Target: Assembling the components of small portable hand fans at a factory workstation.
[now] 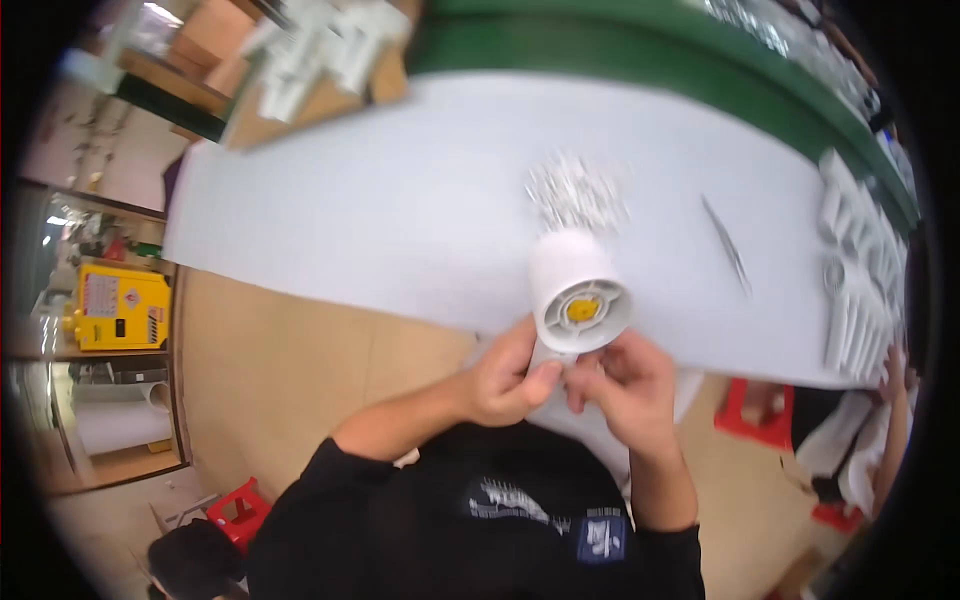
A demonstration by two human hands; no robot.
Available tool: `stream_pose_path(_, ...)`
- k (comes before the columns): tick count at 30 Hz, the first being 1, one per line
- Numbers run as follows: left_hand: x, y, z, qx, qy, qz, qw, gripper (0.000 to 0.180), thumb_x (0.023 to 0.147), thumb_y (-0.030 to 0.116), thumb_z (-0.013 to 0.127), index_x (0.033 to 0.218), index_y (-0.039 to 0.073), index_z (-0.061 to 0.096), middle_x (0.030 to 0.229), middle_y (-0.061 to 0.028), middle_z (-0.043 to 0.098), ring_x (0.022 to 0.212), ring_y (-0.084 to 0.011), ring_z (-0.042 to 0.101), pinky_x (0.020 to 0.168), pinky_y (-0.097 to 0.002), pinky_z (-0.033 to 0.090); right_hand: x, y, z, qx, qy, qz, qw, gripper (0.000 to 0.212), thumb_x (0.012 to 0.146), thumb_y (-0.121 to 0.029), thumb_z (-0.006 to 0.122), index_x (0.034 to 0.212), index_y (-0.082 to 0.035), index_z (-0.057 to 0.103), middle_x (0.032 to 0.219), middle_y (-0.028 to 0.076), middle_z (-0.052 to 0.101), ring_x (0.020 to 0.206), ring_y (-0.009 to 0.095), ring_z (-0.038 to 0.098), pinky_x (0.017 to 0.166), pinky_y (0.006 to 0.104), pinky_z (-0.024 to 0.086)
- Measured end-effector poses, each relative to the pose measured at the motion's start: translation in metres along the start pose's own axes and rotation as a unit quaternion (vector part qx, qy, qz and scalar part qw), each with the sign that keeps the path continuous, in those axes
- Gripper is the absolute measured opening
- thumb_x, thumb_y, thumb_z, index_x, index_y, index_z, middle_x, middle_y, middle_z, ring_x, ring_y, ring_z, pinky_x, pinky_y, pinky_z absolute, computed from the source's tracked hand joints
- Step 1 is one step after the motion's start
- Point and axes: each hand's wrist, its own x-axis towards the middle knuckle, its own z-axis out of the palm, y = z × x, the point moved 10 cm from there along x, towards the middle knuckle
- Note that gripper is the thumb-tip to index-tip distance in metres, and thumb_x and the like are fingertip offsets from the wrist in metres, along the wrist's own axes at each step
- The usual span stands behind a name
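Near the table's front edge, a white cylindrical housing (pixel 573 268), shaped like a hair dryer body, is held up with its round end facing me. Inside that end are a spoked ring and a yellow centre (pixel 582 311). My left hand (pixel 513 378) is closed round the short handle below the cylinder, thumb on its front. Close to the handle's right side, my right hand (pixel 627 385) has its fingers curled and pinched together; whatever is between them is too small or hidden to make out. Just beyond the housing lies a pile of small white parts (pixel 578 190).
Tweezers (pixel 726 245) lie on the white table (pixel 400 200) to the right. White plastic parts (pixel 862 270) stand along the right edge, and more white parts (pixel 330 45) sit on cardboard at the far left. A green strip (pixel 600 45) borders the back. Another person's arm (pixel 893 410) shows at the right.
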Motion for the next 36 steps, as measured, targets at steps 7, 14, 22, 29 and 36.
stream_pose_path(7,-0.016,0.126,-0.192,0.292,0.325,0.043,0.898,0.032,0.097,0.019,0.044,0.122,-0.002,0.042,0.113,-0.0134,0.056,0.059,-0.0134,0.059,0.054,-0.0259,0.048,-0.045,-0.095,-0.110,-0.412,0.232,-0.289,0.833,0.032,0.078,0.004,0.066,0.109,0.000,0.060,0.112,0.012,0.058,0.085,0.016,0.058,0.075,0.0263,0.047)
stream_pose_path(14,0.080,0.222,-0.384,0.596,0.440,0.006,0.672,0.046,0.082,0.031,0.066,0.111,-0.002,0.057,0.092,-0.0201,0.064,0.078,-0.0268,0.065,0.065,-0.0381,0.051,-0.051,-0.134,-0.203,-0.701,0.375,-0.205,0.572,0.023,0.086,-0.006,0.060,0.107,0.003,0.057,0.117,0.018,0.055,0.109,0.033,0.052,0.096,0.0380,0.039)
stream_pose_path(22,0.219,0.217,-0.556,0.947,0.146,-0.064,0.277,0.028,0.084,0.025,0.054,0.082,0.000,0.067,0.082,-0.0197,0.067,0.073,-0.0326,0.067,0.065,-0.0435,0.053,-0.096,-0.165,-0.216,-0.718,0.460,-0.172,0.493,0.027,0.084,-0.010,0.061,0.108,0.002,0.058,0.110,0.019,0.058,0.104,0.035,0.054,0.091,0.0395,0.042)
stream_pose_path(29,0.215,0.306,-0.740,0.771,0.372,-0.081,0.511,0.047,0.084,0.049,0.052,0.093,0.003,0.059,0.108,-0.0228,0.062,0.105,-0.0404,0.058,0.084,-0.0501,0.047,-0.145,-0.124,-0.287,-0.617,0.488,-0.047,0.615,0.030,0.081,-0.016,0.065,0.105,-0.001,0.058,0.094,0.016,0.060,0.083,0.031,0.058,0.075,0.0369,0.048)
stream_pose_path(36,0.210,0.139,-0.751,0.660,0.376,-0.190,0.622,0.061,0.081,0.056,0.056,0.105,0.000,0.064,0.098,-0.0248,0.065,0.093,-0.0378,0.064,0.076,-0.0444,0.052,-0.124,-0.173,-0.288,-0.733,0.508,-0.036,0.451,0.043,0.082,-0.020,0.061,0.116,0.003,0.052,0.109,0.022,0.057,0.105,0.039,0.053,0.089,0.0425,0.043)
